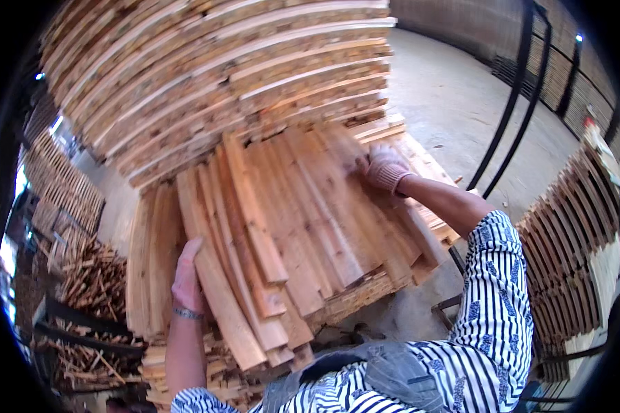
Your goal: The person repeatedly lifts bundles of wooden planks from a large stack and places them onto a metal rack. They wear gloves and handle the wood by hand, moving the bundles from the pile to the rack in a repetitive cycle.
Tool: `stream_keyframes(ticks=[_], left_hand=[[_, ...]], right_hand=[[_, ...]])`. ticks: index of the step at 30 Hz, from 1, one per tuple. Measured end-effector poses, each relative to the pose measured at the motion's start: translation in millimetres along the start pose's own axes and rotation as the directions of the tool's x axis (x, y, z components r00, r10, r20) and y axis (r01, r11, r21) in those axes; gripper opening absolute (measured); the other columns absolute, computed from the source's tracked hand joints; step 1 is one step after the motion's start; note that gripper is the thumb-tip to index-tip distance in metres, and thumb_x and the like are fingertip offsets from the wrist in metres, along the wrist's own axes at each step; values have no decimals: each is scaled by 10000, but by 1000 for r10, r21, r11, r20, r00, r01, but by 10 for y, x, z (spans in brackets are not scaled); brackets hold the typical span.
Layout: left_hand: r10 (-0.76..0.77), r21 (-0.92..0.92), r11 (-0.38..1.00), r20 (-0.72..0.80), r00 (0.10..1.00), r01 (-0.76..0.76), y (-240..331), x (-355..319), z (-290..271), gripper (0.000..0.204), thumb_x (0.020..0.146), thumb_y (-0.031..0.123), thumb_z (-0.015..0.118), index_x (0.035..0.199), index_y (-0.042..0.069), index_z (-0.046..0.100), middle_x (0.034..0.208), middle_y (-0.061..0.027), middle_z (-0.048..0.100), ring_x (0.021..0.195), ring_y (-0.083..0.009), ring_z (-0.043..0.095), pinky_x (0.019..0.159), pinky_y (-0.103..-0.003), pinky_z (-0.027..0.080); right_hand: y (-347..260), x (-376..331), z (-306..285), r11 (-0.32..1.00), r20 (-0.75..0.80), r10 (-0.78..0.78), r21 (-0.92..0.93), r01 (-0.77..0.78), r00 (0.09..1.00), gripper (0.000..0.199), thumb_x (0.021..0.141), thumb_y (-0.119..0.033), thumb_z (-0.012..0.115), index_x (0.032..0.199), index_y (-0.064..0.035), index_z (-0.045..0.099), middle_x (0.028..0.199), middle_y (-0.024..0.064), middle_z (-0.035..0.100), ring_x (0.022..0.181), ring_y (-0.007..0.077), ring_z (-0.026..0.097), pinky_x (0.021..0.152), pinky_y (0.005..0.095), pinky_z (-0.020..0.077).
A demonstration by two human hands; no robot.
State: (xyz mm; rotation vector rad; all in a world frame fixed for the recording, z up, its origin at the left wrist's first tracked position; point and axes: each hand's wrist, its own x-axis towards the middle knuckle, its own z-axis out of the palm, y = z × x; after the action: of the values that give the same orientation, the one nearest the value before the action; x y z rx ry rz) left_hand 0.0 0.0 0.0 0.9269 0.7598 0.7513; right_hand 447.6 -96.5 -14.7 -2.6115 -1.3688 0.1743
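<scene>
The nearer left hand (pixel 187 279) touched a near-to-far plank's (pixel 212 272) left edge, the right hand (pixel 383 168) farther right, their grips indiscernible to me.

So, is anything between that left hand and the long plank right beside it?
Nothing visible is: the left hand appears to be against the left edge of the long plank. The neighbouring boards lie to its right, outside that gap.

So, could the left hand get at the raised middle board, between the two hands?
Probably yes: the raised middle board lies uncovered, and though other boards lie between it and the left hand, nothing seems to block a reach over them.
</scene>
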Motion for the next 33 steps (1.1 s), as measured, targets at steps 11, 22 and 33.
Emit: stream_keyframes(ticks=[11, 22, 33], left_hand=[[-40, -40, 998, 40, 998, 42, 4, -405, 78, 467, 894, 344, 654, 1262, 59, 610, 1152, -119, 678, 1023, -252, 669, 949, -399, 537], [102, 115, 988, 38, 994, -106, -21, -295, 400, 540, 836, 302, 728, 1288, 49, 579, 1148, -84, 657, 1072, -212, 621, 955, -363, 492], [88, -32, 996, -19, 996, -88, -459, 152, 11, 471, 856, 395, 680, 1196, 79, 598, 1097, -73, 617, 1014, -213, 597, 913, -353, 481]], right_hand=[[-2163, -824, 531, 667, -22, -380, 686, 291, 925, 877, 933, -564, 565, 1533, 11, 284, 1453, 262, 489, 1312, 380, 513, 1083, 395, 415], [-1967, -967, -193, 758, 281, -416, 633, 159, 865, 1055, 757, -634, 747, 1463, 44, 353, 1297, 247, 575, 1228, 327, 568, 1023, 387, 466], [-1977, -727, 26, 851, 91, -370, 433, 298, 924, 1126, 717, -701, 747, 1461, 35, 333, 1316, 288, 580, 1244, 393, 567, 1044, 441, 441]])
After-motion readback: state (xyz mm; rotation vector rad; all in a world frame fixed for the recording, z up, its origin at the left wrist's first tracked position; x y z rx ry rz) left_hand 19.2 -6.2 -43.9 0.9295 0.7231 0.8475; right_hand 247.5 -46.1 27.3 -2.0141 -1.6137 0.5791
